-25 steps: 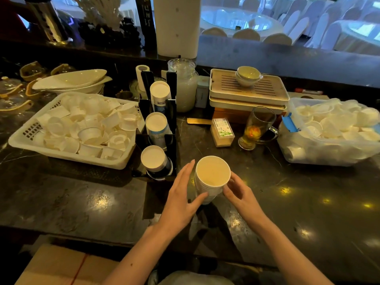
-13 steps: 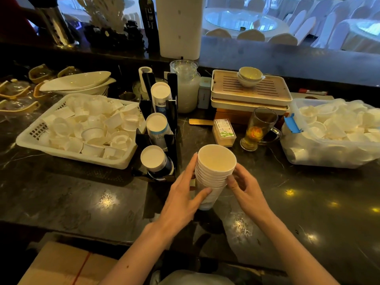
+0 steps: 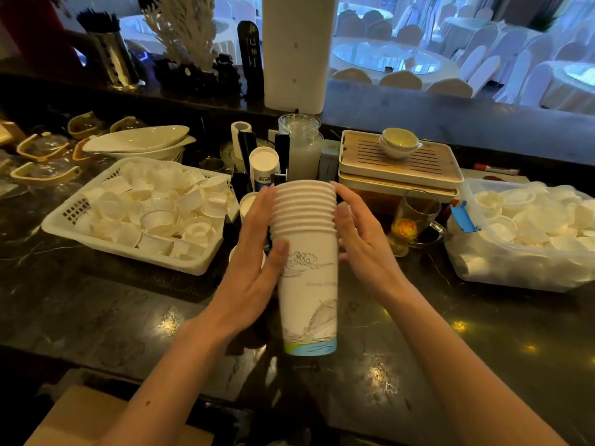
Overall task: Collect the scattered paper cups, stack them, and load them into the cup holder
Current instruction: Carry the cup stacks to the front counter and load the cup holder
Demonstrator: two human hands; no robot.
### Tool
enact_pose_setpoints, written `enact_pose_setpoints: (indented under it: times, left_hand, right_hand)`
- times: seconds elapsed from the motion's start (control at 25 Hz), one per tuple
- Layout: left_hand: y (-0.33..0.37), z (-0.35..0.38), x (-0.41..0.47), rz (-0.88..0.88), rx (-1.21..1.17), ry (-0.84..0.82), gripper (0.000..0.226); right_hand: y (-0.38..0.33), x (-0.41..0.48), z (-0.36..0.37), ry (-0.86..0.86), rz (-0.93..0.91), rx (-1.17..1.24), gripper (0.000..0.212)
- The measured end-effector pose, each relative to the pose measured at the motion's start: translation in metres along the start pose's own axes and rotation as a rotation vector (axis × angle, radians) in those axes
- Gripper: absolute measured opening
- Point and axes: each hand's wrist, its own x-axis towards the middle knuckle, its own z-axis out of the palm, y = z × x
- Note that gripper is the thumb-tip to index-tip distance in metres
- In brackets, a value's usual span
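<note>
A stack of several white paper cups (image 3: 307,275), with a blue-green band at the bottom, is held upright in the air above the dark counter. My left hand (image 3: 254,255) presses its left side, thumb on the front. My right hand (image 3: 360,243) presses the right side near the rims. Just behind stands the black cup holder (image 3: 281,149), its slots holding cup stacks (image 3: 264,162) that lie tilted with their bases toward me; the lower slots are mostly hidden behind my left hand and the stack.
A white basket (image 3: 193,265) of small white cups sits to the left. A clear bag of similar cups (image 3: 531,243) lies at right. A glass mug of tea (image 3: 412,220), a tea tray (image 3: 399,162) and a glass jar (image 3: 301,146) stand behind.
Both hands have lifted the cup stack off the counter and brought it up toward the camera. It now hides the lower holder slots.
</note>
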Motion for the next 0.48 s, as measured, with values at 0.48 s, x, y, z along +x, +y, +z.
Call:
enact_pose_setpoints:
  times: [0.48]
  left_hand:
    - [-0.008, -0.073, 0.068, -0.382, 0.001, 0.181, 0.027]
  right_hand:
    - [-0.006, 0.057, 0.054, -0.164, 0.104, 0.313, 0.055]
